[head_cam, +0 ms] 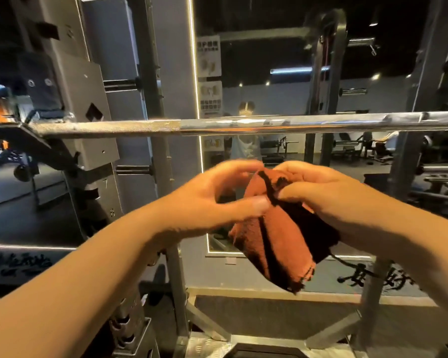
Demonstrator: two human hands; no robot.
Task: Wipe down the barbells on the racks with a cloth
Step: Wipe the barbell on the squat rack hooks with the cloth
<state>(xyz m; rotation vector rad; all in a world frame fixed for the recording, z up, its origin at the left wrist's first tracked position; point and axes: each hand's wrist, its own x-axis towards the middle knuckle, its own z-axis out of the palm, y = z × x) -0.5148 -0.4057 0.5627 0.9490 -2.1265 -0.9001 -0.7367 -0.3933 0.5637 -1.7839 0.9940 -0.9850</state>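
Observation:
A steel barbell (243,125) lies horizontally across the rack at about chest height, its left end resting in the rack's hook (23,130). Below and in front of it, both my hands hold an orange cloth with dark edging (277,236), which hangs folded between them. My left hand (212,200) pinches the cloth's left side with thumb and fingers. My right hand (321,192) grips the top right of it. Neither hand nor the cloth touches the bar.
The grey rack upright (88,99) with its pegs stands at the left. A wall mirror (282,73) behind the bar reflects the gym and a person. Another rack post (404,164) rises at the right. The rack's base frame (269,339) lies below.

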